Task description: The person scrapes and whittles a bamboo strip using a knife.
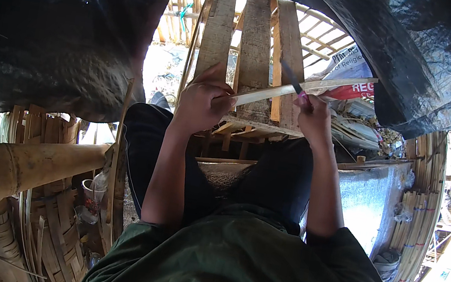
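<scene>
- Gripping a pale strip (265, 93) in the left hand (203, 105).
- Holding a knife (292, 79) across it in the right hand (316, 121).
- Cannot tell contents of cup (91, 193) at lower left.

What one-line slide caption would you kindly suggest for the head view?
Left hand holding a pale strip and right hand holding a knife across it, with wooden planks beyond.

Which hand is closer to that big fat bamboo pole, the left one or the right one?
The left. The left hand holds the pale strip, above and right of the bamboo pole in the picture; the right hand, gripping the knife, is farther right.
</scene>
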Tool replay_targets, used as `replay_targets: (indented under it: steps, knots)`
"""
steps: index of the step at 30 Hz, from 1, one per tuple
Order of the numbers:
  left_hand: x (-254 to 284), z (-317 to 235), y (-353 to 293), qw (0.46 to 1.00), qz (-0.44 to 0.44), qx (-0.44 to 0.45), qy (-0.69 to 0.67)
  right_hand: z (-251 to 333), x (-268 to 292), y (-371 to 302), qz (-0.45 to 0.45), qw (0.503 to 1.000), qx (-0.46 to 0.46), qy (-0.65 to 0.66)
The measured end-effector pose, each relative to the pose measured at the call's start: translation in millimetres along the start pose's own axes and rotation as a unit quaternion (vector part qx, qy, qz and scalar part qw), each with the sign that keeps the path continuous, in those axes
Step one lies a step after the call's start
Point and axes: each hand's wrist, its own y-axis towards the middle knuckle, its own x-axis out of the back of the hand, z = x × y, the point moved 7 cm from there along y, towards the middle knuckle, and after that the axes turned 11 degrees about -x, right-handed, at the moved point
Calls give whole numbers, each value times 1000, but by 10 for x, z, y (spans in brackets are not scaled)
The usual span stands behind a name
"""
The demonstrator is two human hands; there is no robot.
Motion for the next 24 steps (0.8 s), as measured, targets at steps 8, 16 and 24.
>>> replay_targets:
  steps: [8, 16, 24]
  knots:
    - [-68, -172, 58, 993, 38, -73, 78, -22, -96, 268, -103, 990, 20, -91]
    - [-149, -114, 62, 991, 51, -80, 96, -334, -185, 495, -85, 981, -92, -147]
    - [-152, -158, 58, 990, 46, -86, 104, -347, -172, 514, -12, 993, -100, -66]
